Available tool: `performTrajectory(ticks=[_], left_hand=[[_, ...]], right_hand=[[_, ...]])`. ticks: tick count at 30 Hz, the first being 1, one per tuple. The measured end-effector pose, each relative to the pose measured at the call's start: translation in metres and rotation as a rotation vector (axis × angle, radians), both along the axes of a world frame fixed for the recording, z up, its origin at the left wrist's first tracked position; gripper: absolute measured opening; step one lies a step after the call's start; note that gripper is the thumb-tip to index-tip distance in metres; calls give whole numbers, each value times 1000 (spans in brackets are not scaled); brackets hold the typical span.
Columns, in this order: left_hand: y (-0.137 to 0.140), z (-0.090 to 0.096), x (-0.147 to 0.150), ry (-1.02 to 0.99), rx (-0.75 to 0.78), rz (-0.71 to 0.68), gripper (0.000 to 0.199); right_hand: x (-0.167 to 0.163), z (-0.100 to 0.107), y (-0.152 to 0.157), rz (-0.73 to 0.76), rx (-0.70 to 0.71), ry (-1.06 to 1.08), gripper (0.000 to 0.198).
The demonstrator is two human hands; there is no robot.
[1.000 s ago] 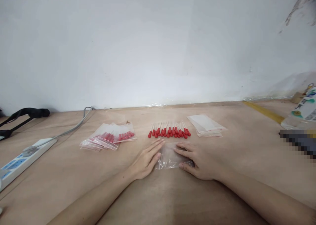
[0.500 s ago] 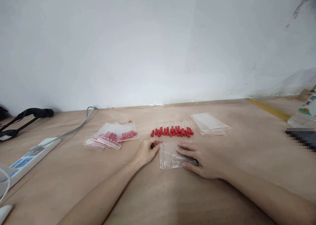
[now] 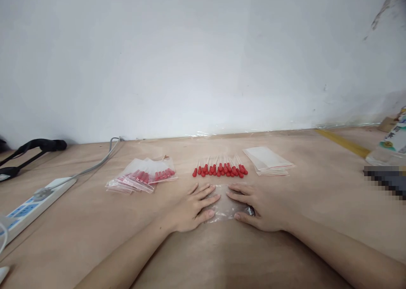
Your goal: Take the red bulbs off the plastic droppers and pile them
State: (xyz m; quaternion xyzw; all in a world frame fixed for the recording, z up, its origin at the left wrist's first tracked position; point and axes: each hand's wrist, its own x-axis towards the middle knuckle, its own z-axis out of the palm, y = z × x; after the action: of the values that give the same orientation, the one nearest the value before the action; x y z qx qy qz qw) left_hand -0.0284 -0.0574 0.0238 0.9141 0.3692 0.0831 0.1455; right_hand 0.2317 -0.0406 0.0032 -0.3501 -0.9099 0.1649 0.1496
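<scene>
A clear zip-lock bag lies flat on the wooden table in front of me, its two ends covered by my hands. My left hand rests on its left end, fingers spread. On the opposite end lies my right hand, also with its fingers apart. Just beyond the bag is a row of droppers with red bulbs toward me and thin clear stems pointing away. To the left, several zip-lock bags with red-bulbed droppers inside overlap in a pile. A stack of flat zip-lock bags with red seal lines sits to the right.
A white power strip with a grey cable lies at the left, near a black strap-like object. Along the far right are a yellow strip, a printed package and a dark, pixelated object. A white wall rises behind.
My left hand has gone from curled fingers at the bag's left edge to lying spread on top of it. My right hand stays on the bag's right end.
</scene>
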Motion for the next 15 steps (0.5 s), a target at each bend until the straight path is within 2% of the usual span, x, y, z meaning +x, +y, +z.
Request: performTrajectory(ticks=[2, 5, 7, 10, 13, 15], left_hand=[[0, 0, -5, 102, -39, -31, 52], [2, -1, -11, 151, -48, -38, 55], [2, 0, -12, 156, -41, -49, 55], [2, -1, -9, 126, -18, -66, 55], [3, -1, -7, 39, 60, -16, 54], [8, 1, -13, -1, 175, 83, 47]], right_hand=[[0, 0, 2, 3, -28, 23, 56], [-1, -2, 11, -48, -66, 149, 38], [-2, -4, 20, -139, -37, 230, 31], [-4, -4, 33, -301, 22, 210, 25], [-4, -2, 36, -376, -41, 129, 19], [-4, 3, 32, -364, -79, 95, 17]])
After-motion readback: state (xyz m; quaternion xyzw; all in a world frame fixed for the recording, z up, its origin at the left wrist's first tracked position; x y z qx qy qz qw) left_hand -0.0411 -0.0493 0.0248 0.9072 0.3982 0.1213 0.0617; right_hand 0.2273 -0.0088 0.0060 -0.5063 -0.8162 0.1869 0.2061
